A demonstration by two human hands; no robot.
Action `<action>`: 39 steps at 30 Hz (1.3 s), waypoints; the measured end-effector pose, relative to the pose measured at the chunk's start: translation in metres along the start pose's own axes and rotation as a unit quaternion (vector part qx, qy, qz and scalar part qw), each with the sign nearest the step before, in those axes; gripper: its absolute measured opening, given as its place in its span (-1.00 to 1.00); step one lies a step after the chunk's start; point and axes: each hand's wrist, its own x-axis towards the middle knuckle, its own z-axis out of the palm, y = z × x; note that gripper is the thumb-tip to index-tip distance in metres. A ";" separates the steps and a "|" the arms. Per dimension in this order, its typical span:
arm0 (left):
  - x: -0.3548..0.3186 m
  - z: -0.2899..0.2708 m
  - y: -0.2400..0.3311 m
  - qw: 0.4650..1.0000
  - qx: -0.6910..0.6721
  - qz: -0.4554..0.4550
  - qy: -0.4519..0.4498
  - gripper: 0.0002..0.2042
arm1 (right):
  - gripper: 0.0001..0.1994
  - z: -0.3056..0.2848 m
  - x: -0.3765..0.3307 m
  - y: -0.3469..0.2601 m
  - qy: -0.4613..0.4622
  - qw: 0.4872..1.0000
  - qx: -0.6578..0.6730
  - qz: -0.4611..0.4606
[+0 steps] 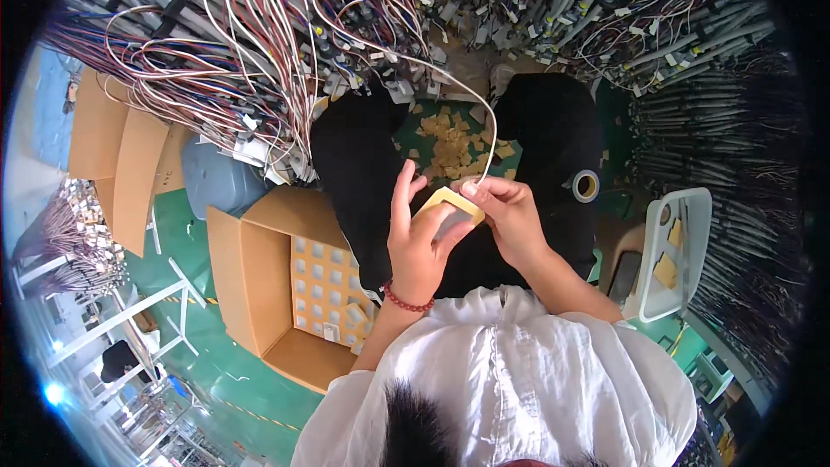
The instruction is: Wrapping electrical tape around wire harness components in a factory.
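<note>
My left hand (417, 251) holds a small square piece (450, 196) with a yellow edge and a greyish middle, thumb and fingers around it. At its upper right corner, my right hand (516, 216) pinches the end of a pale cable (494, 121) against or beside the piece; the exact contact is hidden by the fingertips. That cable arcs up and left to a large bundle of wires (259, 60). Both hands are above my lap, between my dark-clothed legs (553, 130).
An open cardboard box (238, 285) on the left holds rows of similar square pieces. Yellowish scraps (454, 143) litter the floor between my legs. A tape roll (585, 186) lies on the right, near a white plastic bin (648, 303). Hanging cables (709, 138) crowd the far side and right.
</note>
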 end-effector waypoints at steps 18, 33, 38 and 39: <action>0.004 0.003 -0.007 0.997 0.079 -0.009 0.010 -0.85 | -0.88 -0.005 0.002 0.007 0.029 0.983 -0.105 -0.150; 0.006 -0.015 -0.013 0.982 -0.143 -0.102 -0.070 -0.90 | -0.32 -0.033 0.029 -0.013 -0.127 0.950 -0.213 -0.191; -0.006 -0.020 -0.008 0.897 -0.276 -0.335 -0.078 -0.85 | -0.23 -0.050 0.049 -0.044 0.095 0.985 0.009 -0.145; -0.008 -0.018 -0.010 0.886 -0.307 -0.341 -0.066 -0.84 | -0.33 -0.048 0.041 -0.035 0.129 0.984 -0.006 -0.125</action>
